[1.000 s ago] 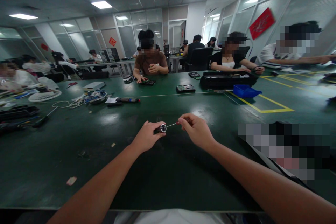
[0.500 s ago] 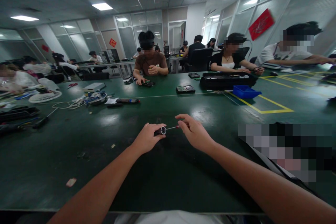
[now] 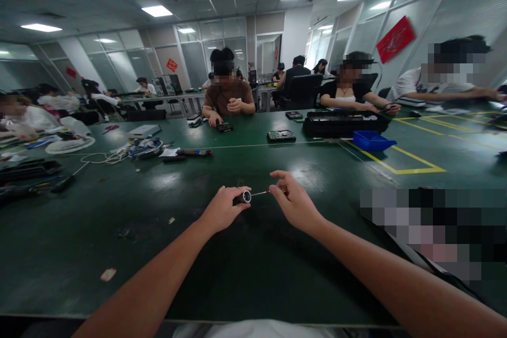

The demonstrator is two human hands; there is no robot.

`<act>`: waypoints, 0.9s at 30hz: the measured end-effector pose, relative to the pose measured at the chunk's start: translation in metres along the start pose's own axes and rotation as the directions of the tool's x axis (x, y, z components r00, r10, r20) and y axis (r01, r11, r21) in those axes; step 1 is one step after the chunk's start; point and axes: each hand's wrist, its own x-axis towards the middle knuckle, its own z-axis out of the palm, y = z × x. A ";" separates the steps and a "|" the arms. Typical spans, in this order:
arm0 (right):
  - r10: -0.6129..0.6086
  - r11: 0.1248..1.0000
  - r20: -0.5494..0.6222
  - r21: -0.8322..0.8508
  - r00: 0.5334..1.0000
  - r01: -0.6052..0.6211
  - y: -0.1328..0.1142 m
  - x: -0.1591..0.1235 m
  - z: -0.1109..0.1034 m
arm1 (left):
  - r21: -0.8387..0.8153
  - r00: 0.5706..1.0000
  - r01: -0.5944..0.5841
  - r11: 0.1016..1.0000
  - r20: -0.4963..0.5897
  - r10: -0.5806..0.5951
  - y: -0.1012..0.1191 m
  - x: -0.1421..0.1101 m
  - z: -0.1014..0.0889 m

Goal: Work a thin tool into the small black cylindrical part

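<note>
My left hand [image 3: 224, 210] is closed round a small dark cylinder with a pale ring at its end [image 3: 246, 197]; its exact kind is unclear. That ringed end faces right and toward me. Between thumb and fingers of my right hand [image 3: 295, 200] is a screwdriver [image 3: 260, 193] with a thin metal shaft and a red part near the grip. Its shaft points left, with the tip at the ringed end; whether it touches inside cannot be made out. My right fingers partly cover the handle. Both hands are above the green table [image 3: 222, 269].
Farther off are a hard drive [image 3: 281, 136], a blue bin [image 3: 373, 140], a long black casing [image 3: 344, 124] and a dark pen-shaped tool [image 3: 194, 152]. Tangled cables [image 3: 144, 149] and a white fan [image 3: 70, 145] stand at left. A pixelated flat item [image 3: 428, 232] lies right. Several people sit around.
My right fingers have shifted and opened slightly on the screwdriver handle, showing more of it. The left hand and cylinder stay put. The person opposite has moved a raised hand slightly.
</note>
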 end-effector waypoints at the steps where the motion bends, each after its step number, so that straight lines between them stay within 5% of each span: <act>1: -0.009 1.000 -0.015 0.013 1.000 0.009 0.000 0.000 0.001 | -0.004 1.000 0.004 1.000 -0.004 -0.004 0.000 0.000 0.000; 8: 0.070 0.997 0.038 -0.039 0.997 -0.068 -0.001 0.004 -0.003 | 0.022 0.999 -0.011 1.000 0.050 0.010 0.000 0.000 0.002; 13: -0.003 0.998 0.007 -0.056 1.000 0.003 0.001 0.003 -0.001 | 0.010 0.999 -0.011 1.000 0.031 0.011 -0.002 0.000 0.003; 21: 0.076 0.997 -0.003 -0.031 0.997 -0.076 0.001 0.002 0.000 | 0.003 0.999 -0.008 1.000 0.039 0.008 -0.002 -0.001 0.004; 27: 0.020 0.996 -0.058 0.084 0.998 -0.015 0.006 0.000 0.005 | 0.019 1.000 0.003 1.000 0.030 -0.004 0.000 -0.001 0.004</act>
